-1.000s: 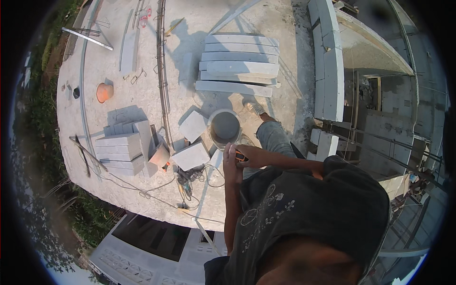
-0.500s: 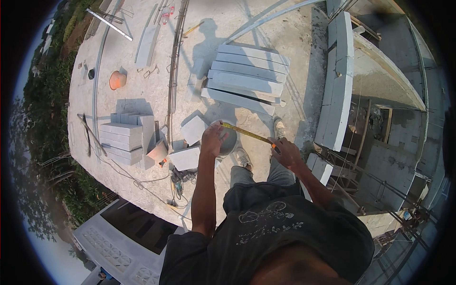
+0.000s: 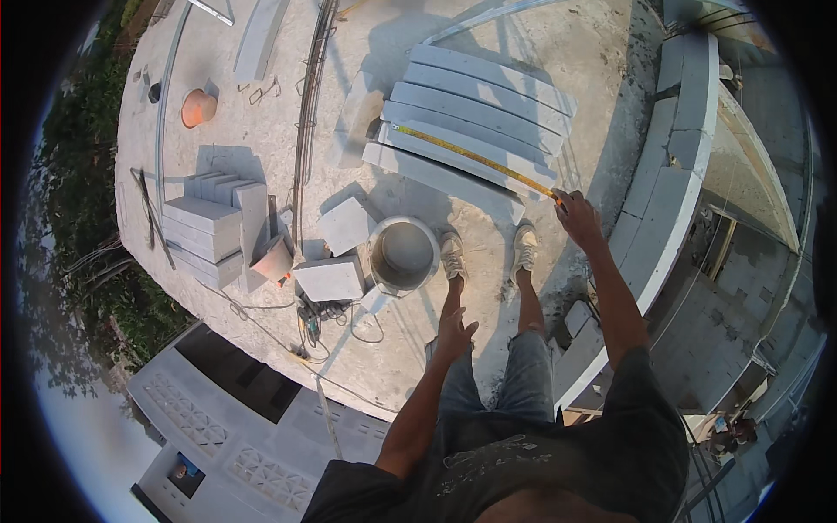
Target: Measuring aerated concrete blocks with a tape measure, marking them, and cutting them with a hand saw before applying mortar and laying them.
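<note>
My right hand grips an orange-and-black tape measure at the right of the stacked long pale blocks. The yellow blade stretches diagonally up-left over the blocks; its far end appears near their left ends. My left hand is down by my left leg with fingers apart and holds nothing. Above it, a round metal bucket stands left of my shoes.
At left are stacked blocks, loose blocks, orange buckets, rebar, power tools with cables and the slab's edge. A block wall runs along the right beside a drop. A person shows small at lower left.
My right hand has moved up and right with the tape. My left hand has released the blade's end and dropped toward my leg. The blade now reaches out across the blocks.
</note>
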`<state>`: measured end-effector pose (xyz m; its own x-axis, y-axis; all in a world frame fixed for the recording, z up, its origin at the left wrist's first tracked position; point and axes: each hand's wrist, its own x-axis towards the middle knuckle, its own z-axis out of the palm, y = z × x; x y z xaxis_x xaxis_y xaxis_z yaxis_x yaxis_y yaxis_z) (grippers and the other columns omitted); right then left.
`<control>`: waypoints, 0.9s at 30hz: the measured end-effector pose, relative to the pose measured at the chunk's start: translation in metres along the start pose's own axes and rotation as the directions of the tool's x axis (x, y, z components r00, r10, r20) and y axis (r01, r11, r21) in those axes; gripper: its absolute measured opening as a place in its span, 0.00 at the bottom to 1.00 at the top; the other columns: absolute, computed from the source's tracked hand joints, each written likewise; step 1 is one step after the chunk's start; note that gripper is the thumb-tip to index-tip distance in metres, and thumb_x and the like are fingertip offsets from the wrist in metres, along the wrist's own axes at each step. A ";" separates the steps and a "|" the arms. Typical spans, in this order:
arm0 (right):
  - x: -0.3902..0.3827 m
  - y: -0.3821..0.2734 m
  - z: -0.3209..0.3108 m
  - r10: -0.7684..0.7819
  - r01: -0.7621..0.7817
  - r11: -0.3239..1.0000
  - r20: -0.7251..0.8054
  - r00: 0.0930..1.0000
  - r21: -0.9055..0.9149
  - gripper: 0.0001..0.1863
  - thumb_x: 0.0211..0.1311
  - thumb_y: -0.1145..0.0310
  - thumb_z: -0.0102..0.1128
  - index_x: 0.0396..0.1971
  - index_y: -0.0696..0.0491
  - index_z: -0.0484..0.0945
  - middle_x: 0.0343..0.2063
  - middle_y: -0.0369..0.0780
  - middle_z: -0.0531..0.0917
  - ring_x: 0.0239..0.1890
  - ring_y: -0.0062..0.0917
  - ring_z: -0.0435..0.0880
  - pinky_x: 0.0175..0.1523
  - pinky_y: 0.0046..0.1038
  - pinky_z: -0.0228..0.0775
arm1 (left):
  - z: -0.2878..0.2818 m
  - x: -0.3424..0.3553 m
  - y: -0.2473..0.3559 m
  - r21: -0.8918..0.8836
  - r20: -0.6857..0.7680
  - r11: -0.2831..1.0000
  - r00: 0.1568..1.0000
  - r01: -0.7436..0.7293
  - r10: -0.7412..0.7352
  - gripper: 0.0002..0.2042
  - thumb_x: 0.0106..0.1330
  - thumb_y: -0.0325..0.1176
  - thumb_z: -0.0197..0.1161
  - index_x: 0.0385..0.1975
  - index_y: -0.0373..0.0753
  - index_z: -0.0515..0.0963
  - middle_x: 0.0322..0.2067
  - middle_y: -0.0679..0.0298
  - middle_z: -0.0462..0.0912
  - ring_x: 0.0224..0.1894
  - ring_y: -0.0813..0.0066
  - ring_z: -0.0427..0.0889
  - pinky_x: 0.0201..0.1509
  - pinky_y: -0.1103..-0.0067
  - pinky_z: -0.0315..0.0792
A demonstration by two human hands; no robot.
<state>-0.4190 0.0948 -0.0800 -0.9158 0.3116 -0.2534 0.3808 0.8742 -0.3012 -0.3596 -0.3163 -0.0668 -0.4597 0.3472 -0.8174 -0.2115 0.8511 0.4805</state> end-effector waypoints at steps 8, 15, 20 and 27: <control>0.054 -0.028 0.041 0.070 -0.065 0.997 0.129 0.989 -0.043 0.20 0.64 0.58 0.59 0.55 0.43 0.74 0.40 0.44 0.79 0.40 0.41 0.84 0.45 0.41 0.78 | -0.004 -0.114 -0.069 0.062 0.072 0.998 0.997 -0.032 0.028 0.29 0.62 0.45 0.63 0.62 0.38 0.69 0.58 0.44 0.73 0.60 0.46 0.72 0.66 0.61 0.64; 0.051 -0.002 0.047 0.195 -0.185 0.978 0.104 0.975 -0.101 0.18 0.63 0.58 0.59 0.53 0.38 0.76 0.42 0.40 0.78 0.42 0.40 0.83 0.47 0.45 0.76 | -0.002 -0.091 -0.046 -0.116 0.040 0.986 0.992 0.122 -0.118 0.28 0.63 0.42 0.64 0.59 0.32 0.71 0.57 0.44 0.75 0.61 0.49 0.72 0.65 0.66 0.65; 0.046 0.028 0.038 0.242 -0.232 0.966 0.087 0.966 -0.114 0.18 0.63 0.57 0.59 0.53 0.37 0.76 0.42 0.39 0.78 0.46 0.38 0.82 0.51 0.45 0.73 | -0.001 -0.093 -0.034 -0.146 0.048 0.984 0.994 0.107 -0.101 0.26 0.65 0.40 0.62 0.60 0.31 0.70 0.57 0.44 0.75 0.62 0.52 0.72 0.66 0.68 0.65; 0.023 0.054 0.050 0.261 -0.247 0.962 0.124 0.957 -0.119 0.19 0.65 0.59 0.59 0.56 0.37 0.74 0.44 0.38 0.77 0.48 0.37 0.81 0.52 0.48 0.73 | -0.010 -0.089 -0.020 -0.228 0.145 0.944 0.967 0.237 -0.208 0.27 0.68 0.38 0.60 0.64 0.30 0.65 0.62 0.45 0.70 0.65 0.55 0.69 0.68 0.69 0.63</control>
<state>-0.4136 0.1304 -0.1479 -0.7617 0.4801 -0.4351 0.5769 0.8082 -0.1182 -0.3232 -0.3680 -0.0001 -0.2756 0.2159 -0.9367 -0.5054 0.7964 0.3322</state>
